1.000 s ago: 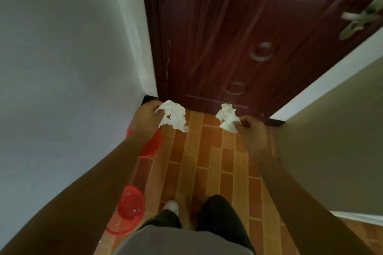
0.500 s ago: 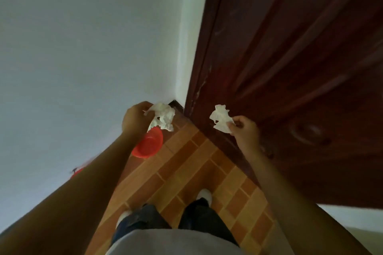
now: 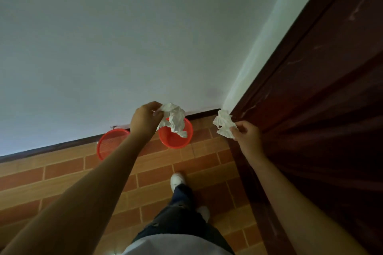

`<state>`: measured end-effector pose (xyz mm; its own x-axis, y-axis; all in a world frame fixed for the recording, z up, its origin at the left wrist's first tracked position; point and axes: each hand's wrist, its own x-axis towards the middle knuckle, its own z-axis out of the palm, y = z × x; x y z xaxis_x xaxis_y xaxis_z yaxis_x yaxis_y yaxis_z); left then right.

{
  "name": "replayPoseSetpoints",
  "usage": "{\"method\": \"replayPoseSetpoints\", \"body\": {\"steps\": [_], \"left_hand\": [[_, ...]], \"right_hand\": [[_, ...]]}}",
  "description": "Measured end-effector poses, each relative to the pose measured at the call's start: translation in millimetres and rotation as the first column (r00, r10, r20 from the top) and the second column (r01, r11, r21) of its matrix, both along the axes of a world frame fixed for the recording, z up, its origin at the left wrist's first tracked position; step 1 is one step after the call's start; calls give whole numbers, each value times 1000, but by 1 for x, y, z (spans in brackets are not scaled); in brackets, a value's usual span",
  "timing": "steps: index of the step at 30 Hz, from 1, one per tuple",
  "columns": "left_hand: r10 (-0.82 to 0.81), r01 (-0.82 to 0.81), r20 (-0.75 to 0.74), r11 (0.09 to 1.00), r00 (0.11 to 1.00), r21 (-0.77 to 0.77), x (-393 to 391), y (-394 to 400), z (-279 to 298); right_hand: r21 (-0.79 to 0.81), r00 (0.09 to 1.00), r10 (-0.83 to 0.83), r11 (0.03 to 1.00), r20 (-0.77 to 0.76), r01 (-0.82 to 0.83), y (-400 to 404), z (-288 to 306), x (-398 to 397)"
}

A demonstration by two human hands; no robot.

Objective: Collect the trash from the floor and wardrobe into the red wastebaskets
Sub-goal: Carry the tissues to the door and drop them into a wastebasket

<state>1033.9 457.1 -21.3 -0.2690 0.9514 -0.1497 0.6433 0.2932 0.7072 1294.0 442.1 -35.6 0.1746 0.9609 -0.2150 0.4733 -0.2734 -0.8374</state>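
Both arms outstretched; left hand [image 3: 145,119] and right hand [image 3: 247,137] apparently pinching, fingers curled.

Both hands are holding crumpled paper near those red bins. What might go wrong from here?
The crumpled white tissue pinched by the left hand hangs over the right red plastic wastebasket, so it will probably land inside, though light paper may drift. The smaller white paper wad in the right hand sits beside the dark wooden door, clear of both baskets; dropped now, it would likely hit the tiled floor.
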Motion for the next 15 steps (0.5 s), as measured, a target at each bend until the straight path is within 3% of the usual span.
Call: {"method": "replayPoseSetpoints", "body": {"steps": [15], "left_hand": [[159,-158,36,987,987,-35,-20,47,-37]], "right_hand": [[-21,982,188,982,34,-187,89,-44,-21]]}}
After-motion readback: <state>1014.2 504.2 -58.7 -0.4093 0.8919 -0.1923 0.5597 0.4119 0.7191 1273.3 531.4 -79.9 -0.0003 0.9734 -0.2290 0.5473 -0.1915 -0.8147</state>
